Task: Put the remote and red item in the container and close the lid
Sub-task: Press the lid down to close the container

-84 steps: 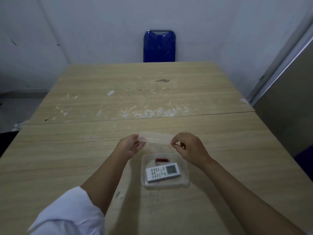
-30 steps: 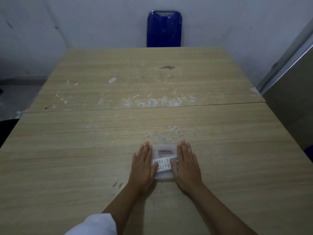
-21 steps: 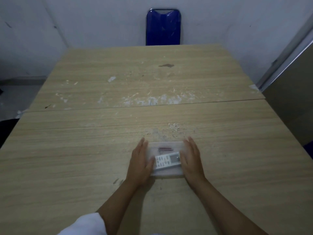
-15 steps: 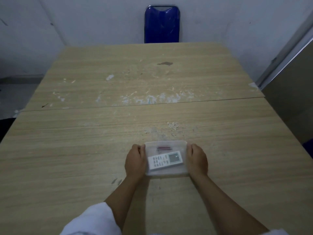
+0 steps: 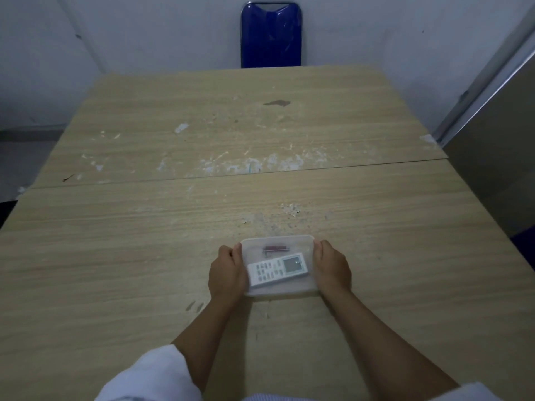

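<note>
A clear plastic container (image 5: 289,289) sits on the wooden table in front of me, with its clear lid (image 5: 278,240) lying on top. Through the lid I see the white remote (image 5: 278,269) lying slanted and the small red item (image 5: 276,249) behind it. My left hand (image 5: 227,274) curls around the container's left side, thumb on the lid's rim. On the opposite side my right hand (image 5: 331,269) grips in the same way.
The wooden table (image 5: 144,256) has a seam across the middle and scuffed white patches. A blue chair (image 5: 270,34) stands at the far edge against the wall. A grey panel (image 5: 498,146) rises at the right.
The lid, held above the container earlier, now lies on it. My hands pressed flat on top, then slid outward to grip the two sides.
</note>
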A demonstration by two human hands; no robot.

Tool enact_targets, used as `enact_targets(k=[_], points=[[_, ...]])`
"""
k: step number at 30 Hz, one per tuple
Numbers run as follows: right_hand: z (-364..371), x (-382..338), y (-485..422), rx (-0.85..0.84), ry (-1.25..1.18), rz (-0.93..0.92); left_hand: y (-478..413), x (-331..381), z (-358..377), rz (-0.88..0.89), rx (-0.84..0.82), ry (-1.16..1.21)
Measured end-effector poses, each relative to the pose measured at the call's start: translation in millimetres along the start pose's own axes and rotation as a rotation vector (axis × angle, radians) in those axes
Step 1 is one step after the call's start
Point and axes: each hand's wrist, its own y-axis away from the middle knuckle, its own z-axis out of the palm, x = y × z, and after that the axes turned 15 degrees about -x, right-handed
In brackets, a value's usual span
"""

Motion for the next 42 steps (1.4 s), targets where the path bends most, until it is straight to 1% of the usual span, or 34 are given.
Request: enact_targets(k=[3, 7, 13, 18, 24, 27, 33, 37, 42], points=[[-1.1, 5.4, 4.9, -0.003, -0.131, 0.001, 9.8, -5.5, -5.5, 0.000, -0.004, 0.052], [-2.6, 6.9, 12.0, -0.010, -0.172, -0.024, 19.8, -8.4, -7.6, 0.002, -0.119, 0.050], [-20.9, 9.1, -2.4, -0.018, -0.239, -0.024, 23.3, 13.2, -4.5, 0.044, -0.161, 0.099], [-60.3, 23.8, -35.9, 0.020, -0.297, -0.011, 8.3, 62.7, 15.9, 0.063, -0.212, 0.132], [-132.3, 50.7, -95.7, 0.080, -0.347, -0.013, -20.7, 142.1, 67.6, 0.124, -0.255, 0.221], [-165.5, 70.5, -127.6, 0.103, -0.336, -0.015, -32.6, 180.6, 97.7, 0.178, -0.284, 0.151], [-217.7, 116.7, -184.0, 0.112, -0.300, 0.005, -53.5, 245.2, 159.2, 0.206, -0.297, 0.141], [-233.3, 139.5, -215.7, 0.073, -0.271, -0.002, -68.3, 270.6, 183.4, 0.196, -0.295, 0.141], [-236.7, 154.4, -245.5, 0.039, -0.265, 0.000, -81.2, 280.7, 200.6, 0.187, -0.284, 0.137]])
